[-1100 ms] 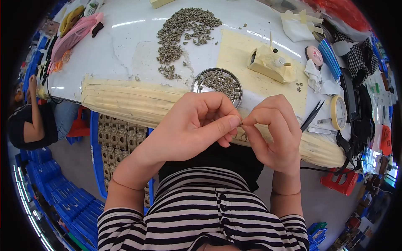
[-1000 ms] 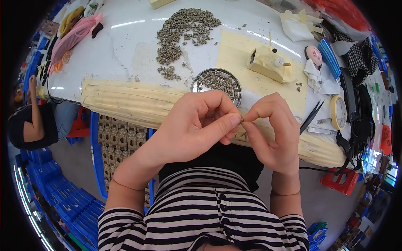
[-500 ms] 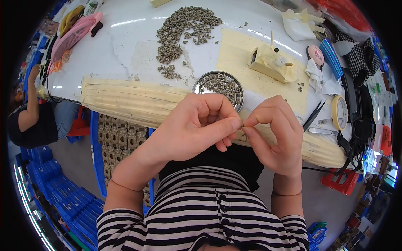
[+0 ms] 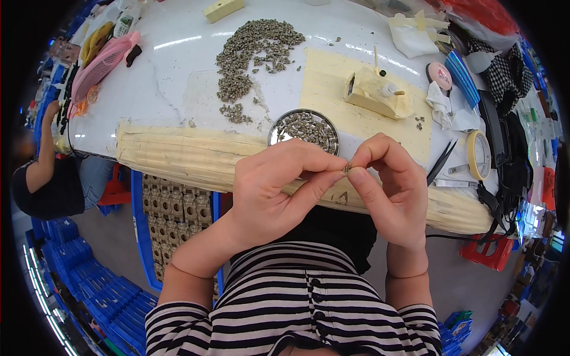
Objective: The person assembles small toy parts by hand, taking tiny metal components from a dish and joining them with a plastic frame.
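The dish [image 4: 337, 135] looks polished metal, the small parts [image 4: 234, 86] duller metal, the tabletop [image 4: 178, 65] smooth and glossy.

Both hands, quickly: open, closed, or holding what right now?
Left hand: closed, fingertips pinching a tiny metal part.
Right hand: closed, its grip on the same part.
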### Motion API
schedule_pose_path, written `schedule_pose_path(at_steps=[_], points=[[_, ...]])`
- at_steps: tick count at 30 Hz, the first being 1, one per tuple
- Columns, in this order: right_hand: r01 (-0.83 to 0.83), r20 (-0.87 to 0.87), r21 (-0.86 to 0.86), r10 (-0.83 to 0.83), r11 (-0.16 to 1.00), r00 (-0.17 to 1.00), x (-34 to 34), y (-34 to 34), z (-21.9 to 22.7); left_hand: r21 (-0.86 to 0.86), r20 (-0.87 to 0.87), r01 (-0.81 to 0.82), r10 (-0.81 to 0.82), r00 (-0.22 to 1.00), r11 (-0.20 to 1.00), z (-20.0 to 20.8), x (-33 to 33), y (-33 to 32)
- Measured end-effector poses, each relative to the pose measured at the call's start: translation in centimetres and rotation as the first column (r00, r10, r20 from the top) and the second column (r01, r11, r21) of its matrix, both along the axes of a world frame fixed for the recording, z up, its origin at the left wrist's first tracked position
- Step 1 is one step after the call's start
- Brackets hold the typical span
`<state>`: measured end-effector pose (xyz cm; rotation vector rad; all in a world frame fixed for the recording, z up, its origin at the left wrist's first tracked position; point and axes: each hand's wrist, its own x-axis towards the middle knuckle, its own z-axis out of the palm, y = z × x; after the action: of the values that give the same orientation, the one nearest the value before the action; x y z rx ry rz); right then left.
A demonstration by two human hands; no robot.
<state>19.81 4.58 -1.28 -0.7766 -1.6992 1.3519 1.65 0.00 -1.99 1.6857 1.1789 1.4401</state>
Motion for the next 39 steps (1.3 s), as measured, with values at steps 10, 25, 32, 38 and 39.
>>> schedule_pose_path(at_steps=[10,25,32,38,39], points=[[0.076,0.069,0.191,-0.091,0.979,0.993,-0.5,0.0,0.1,-0.022,0.087,-0.061,0.062,0.994,0.998,-0.4,0.6,-0.3],[0.117,0.092,0.586,-0.210,0.802,0.973,-0.7,-0.1,0.9,-0.208,0.743,0.375,-0.104,0.661,0.903,-0.8,-0.5,-0.3],[0.135,0.024,0.519,-0.173,0.844,0.985,-0.7,-0.1,1.6,0.130,0.989,0.691,-0.139,-0.043,0.711,-1.3,-0.5,0.8],[0.137,0.006,0.526,-0.165,0.839,0.986,-0.9,-0.2,1.7,0.323,0.940,0.744,-0.104,-0.326,0.585,-1.3,0.2,0.8],[0.133,0.006,0.529,-0.160,0.838,0.987,-0.9,-0.2,1.8,0.352,0.930,0.749,-0.121,-0.347,0.561,-1.5,0.3,0.8]])
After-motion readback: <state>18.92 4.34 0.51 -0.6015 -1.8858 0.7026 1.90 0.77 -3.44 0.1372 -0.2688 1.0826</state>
